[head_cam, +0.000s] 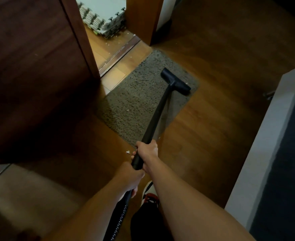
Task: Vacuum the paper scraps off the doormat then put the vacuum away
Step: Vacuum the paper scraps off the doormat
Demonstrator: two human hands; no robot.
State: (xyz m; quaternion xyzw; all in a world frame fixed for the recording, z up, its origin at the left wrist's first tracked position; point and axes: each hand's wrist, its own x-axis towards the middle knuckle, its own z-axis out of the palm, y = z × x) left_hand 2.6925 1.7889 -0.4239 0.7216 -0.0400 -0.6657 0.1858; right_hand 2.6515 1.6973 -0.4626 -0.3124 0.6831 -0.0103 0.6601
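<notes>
The right hand [146,151] is wrapped around the black vacuum wand [158,115], gripping it where the thin tube meets the thicker lower section. Just below and behind it, the left hand [132,178] is closed around the lower end of the same tube, where the ribbed black hose [121,216] runs down toward the bottom edge of the view. Both bare forearms reach forward from the lower edge. From the hands the wand slants up and away to the flat black floor head [175,80], which rests on the far right part of the grey-brown doormat [138,94], near its right edge. A few small white paper scraps [128,110] lie on the mat to the left of the wand, and one more scrap [127,151] sits on the wooden floor [212,119] just off the mat's near corner, close to the right hand. A dark wooden door [30,66] stands at the left, and through the doorway a stack of pale foam mats [103,20] is visible with more white bits scattered on the floor in front of it. A red and white shoe [149,195] shows between the arms.
</notes>
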